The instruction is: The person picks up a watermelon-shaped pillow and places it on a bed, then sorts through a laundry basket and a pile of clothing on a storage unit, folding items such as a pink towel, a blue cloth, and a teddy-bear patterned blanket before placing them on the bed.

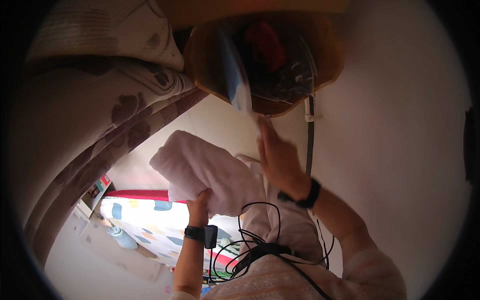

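Note:
My left hand (199, 204), below the middle of the view, grips a folded pale pink towel (206, 168) by its lower edge. To its right and higher up, my right hand (279, 157) holds a flat white and blue item (238, 84) by its lower end. That item is blurred, and its kind is unclear. It stands over the near edge of a small wooden table (202, 63). A dark, shiny plastic-wrapped thing (296, 77) with a red thing (265, 45) on it lies on the table.
Floral curtains (127, 108) hang at the left. A bed with a patterned sheet (150, 217) is at the lower left, with a rolled light blue item (122, 237) beyond it. Black cables (258, 240) loop in front of my waist. A white wall (390, 131) rises at the right.

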Action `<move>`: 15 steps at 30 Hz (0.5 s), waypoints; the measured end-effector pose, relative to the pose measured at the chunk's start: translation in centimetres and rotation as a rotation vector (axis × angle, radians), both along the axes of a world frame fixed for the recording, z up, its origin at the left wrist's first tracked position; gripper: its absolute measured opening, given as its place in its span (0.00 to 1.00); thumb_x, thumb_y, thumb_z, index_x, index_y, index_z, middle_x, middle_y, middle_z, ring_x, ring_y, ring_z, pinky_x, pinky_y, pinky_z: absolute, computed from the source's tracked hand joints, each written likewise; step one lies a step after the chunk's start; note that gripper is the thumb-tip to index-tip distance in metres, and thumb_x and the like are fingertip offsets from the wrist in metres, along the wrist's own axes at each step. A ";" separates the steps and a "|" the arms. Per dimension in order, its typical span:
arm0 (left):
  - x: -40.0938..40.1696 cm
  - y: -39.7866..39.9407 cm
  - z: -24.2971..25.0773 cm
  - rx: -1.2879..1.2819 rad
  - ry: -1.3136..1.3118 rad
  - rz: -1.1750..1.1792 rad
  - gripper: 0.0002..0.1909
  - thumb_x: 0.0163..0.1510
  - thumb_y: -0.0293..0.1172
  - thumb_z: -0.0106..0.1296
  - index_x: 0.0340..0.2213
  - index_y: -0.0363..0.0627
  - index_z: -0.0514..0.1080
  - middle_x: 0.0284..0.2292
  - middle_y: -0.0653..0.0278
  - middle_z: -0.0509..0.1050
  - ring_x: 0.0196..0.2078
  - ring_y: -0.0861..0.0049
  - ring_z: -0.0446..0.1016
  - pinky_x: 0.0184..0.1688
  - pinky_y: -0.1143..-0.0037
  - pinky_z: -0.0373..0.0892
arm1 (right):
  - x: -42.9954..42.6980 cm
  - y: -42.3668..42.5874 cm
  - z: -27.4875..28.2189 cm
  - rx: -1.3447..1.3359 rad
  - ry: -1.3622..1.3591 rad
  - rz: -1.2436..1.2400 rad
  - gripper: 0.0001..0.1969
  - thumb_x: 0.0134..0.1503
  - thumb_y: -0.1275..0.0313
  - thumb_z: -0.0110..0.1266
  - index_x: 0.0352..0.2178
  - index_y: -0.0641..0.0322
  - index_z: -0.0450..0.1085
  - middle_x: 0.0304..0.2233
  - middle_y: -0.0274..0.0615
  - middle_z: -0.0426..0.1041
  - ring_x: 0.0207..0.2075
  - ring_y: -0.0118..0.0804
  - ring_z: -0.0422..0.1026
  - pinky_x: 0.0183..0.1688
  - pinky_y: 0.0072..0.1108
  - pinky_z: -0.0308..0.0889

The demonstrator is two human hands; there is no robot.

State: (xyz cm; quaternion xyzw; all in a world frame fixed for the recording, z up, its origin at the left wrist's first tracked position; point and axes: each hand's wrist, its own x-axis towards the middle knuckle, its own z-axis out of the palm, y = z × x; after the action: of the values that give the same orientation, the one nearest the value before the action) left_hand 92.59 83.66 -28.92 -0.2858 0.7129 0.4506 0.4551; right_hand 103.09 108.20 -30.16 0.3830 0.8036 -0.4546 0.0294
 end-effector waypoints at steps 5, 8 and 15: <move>-0.2 1.2 1.0 0.045 0.007 -0.093 0.30 0.40 0.26 0.55 0.46 0.34 0.58 0.42 0.56 0.65 0.43 0.68 0.66 0.42 0.73 0.66 | 3.6 -8.3 3.1 -0.345 -0.001 0.140 0.28 0.50 0.75 0.47 0.52 0.67 0.49 0.34 0.55 0.68 0.31 0.51 0.70 0.31 0.33 0.67; 0.5 0.1 0.2 0.099 -0.085 -0.174 0.26 0.43 0.29 0.53 0.45 0.37 0.60 0.36 0.60 0.68 0.36 0.74 0.70 0.35 0.77 0.68 | 5.0 -11.3 2.0 -0.283 0.012 0.387 0.30 0.48 0.76 0.47 0.52 0.70 0.47 0.31 0.52 0.68 0.28 0.47 0.70 0.30 0.30 0.66; 2.1 -2.3 1.6 0.320 -0.182 -0.031 0.26 0.43 0.34 0.56 0.43 0.37 0.61 0.35 0.61 0.69 0.34 0.75 0.70 0.33 0.78 0.68 | 4.0 -14.2 1.4 -0.171 0.108 0.515 0.33 0.44 0.75 0.47 0.52 0.75 0.46 0.31 0.50 0.68 0.29 0.43 0.70 0.31 0.27 0.66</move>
State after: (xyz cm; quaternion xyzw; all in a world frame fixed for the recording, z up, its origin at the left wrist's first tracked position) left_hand 94.74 81.40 -27.34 -0.2383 0.5923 0.5234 0.5643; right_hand 107.08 93.96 -28.76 0.1375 0.8336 -0.5180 0.1334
